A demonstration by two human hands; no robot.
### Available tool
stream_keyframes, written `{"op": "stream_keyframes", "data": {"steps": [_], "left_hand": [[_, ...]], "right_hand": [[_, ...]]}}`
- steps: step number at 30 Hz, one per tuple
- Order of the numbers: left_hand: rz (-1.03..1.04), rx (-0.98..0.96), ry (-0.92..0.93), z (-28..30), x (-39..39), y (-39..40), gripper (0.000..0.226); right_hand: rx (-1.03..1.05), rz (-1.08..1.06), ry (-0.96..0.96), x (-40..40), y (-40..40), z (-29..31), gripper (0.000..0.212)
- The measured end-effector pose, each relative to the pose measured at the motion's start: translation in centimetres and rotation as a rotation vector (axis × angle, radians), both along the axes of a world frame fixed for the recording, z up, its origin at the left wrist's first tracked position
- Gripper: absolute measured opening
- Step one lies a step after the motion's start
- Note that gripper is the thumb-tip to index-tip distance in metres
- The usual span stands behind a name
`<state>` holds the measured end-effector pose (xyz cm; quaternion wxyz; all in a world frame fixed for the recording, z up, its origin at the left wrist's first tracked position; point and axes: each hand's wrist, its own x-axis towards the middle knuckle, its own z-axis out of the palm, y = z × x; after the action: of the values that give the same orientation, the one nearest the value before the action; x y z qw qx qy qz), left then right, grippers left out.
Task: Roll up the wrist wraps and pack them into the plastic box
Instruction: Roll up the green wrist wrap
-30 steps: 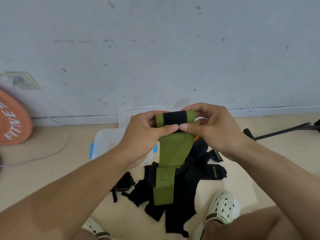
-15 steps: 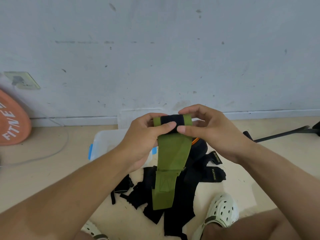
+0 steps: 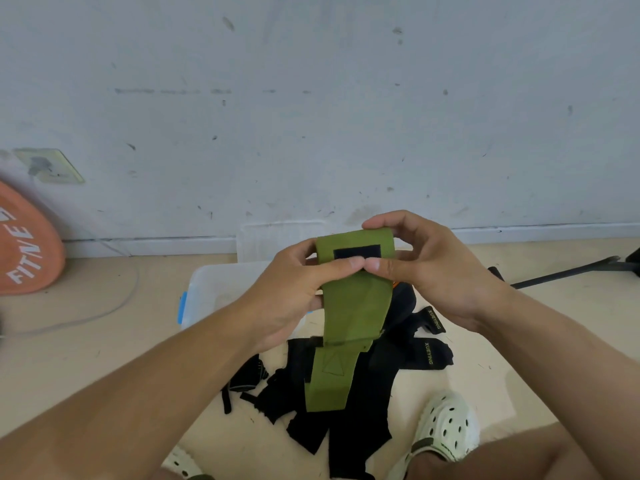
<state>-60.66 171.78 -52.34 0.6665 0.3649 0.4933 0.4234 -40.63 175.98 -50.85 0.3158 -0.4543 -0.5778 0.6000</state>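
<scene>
An olive-green wrist wrap (image 3: 353,306) hangs in front of me, its top end rolled over with a black patch showing. My left hand (image 3: 294,292) grips the roll's left side, thumb pressed on the front. My right hand (image 3: 426,268) grips the right side, thumb meeting the left thumb. The loose tail dangles toward the floor. Below it lies a pile of black wrist wraps (image 3: 349,393). The clear plastic box (image 3: 214,289) with a blue latch sits on the floor behind my left hand, partly hidden.
A white wall runs across the back. An orange weight plate (image 3: 24,244) leans at the left, with a grey cable (image 3: 104,306) on the floor. A black bar (image 3: 561,271) lies at the right. White clogs (image 3: 446,427) are near the bottom edge.
The roll at the top has turned further and grown, taking up more green strap. The hanging tail is shorter. Both hands stay in about the same place.
</scene>
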Motion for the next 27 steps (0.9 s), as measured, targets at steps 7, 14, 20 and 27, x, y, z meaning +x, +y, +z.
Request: {"op": "stream_keyframes", "data": {"steps": [7,14,20,27], "left_hand": [[0.094,0.034,0.061,0.0,0.1,0.1,0.032],[0.111,0.125,0.158,-0.5,-0.1,0.0,0.037],[0.093,0.117,0.140,-0.4,0.0,-0.1,0.042],[0.031,-0.018,0.130,0.4,-0.1,0.2,0.050]], "right_hand": [[0.028,0.003,-0.060,-0.3,-0.2,0.1,0.053],[-0.147,0.023,0.019,-0.3,-0.2,0.5,0.037],[-0.072,-0.033,0.037,-0.3,-0.4,0.6,0.020],[0.000,-0.033,0.006,-0.5,-0.9,0.3,0.026]]}}
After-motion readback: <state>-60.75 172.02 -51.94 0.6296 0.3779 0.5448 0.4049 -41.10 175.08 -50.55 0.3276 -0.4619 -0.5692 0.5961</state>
